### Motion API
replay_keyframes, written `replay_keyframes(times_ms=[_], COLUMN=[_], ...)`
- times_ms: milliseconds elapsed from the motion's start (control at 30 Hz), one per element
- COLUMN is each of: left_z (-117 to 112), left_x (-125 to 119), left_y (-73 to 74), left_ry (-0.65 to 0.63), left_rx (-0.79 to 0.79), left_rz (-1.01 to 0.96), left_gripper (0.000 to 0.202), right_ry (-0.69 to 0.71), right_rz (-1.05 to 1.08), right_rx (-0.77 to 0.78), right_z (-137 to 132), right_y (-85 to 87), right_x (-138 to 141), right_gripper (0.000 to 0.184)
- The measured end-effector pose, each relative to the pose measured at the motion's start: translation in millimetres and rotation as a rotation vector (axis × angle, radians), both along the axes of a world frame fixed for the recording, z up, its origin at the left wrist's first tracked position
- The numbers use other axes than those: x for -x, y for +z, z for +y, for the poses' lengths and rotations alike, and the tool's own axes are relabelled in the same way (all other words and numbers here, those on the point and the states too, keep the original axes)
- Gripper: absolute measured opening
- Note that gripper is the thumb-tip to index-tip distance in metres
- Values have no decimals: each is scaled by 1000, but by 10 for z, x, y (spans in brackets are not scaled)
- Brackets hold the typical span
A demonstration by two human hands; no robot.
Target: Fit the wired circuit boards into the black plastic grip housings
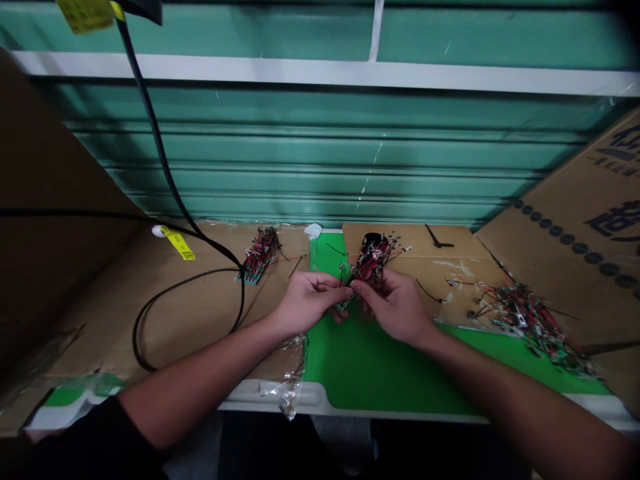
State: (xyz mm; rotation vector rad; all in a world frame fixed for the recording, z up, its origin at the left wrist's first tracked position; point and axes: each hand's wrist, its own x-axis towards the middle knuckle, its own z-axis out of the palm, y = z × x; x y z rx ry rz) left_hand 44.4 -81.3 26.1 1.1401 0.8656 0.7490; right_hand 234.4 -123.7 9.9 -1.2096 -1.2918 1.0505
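Both hands meet over the green mat near the middle of the bench. My left hand pinches the near left end of a wired circuit board panel, which carries a dense tuft of red and black wires. From the right, my right hand grips the same panel, thumb tip close to the left thumb. Fingers cover much of the panel, so its near edge shows only as a small green strip. To the left, a similar wired circuit board panel lies on cardboard.
A heap of wired boards lies at the right. Black cable hangs down and loops on the left cardboard. Cardboard walls stand at both sides, with a green slatted wall behind. A dark thin tool lies at the back right.
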Motion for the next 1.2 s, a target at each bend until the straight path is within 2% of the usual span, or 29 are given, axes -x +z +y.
replay_keyframes(times_ms=[100,300,533,767,1067,1200], left_z=[-3,-13,50,42,19,-3], left_x=[-7,-17,0,3,-9,-9], left_y=[0,26,-68,-71,-41,-12], left_ry=[18,28,75,65,71,58], left_rx=[23,86,121,31,21,16], left_rz=[-21,-16,-92,-114,-26,22], left_gripper=[44,43,48,50,49,46], right_ry=[5,-70,-57,56,12,-25], right_rz=[-20,-224,51,38,-77,-219], right_rx=[-1,-110,82,187,57,-55], right_z=[-7,-25,70,81,49,11], right_y=[-24,-45,3,11,7,45], right_x=[-20,-47,-41,-51,-73,-51], right_gripper=[46,41,54,57,54,50])
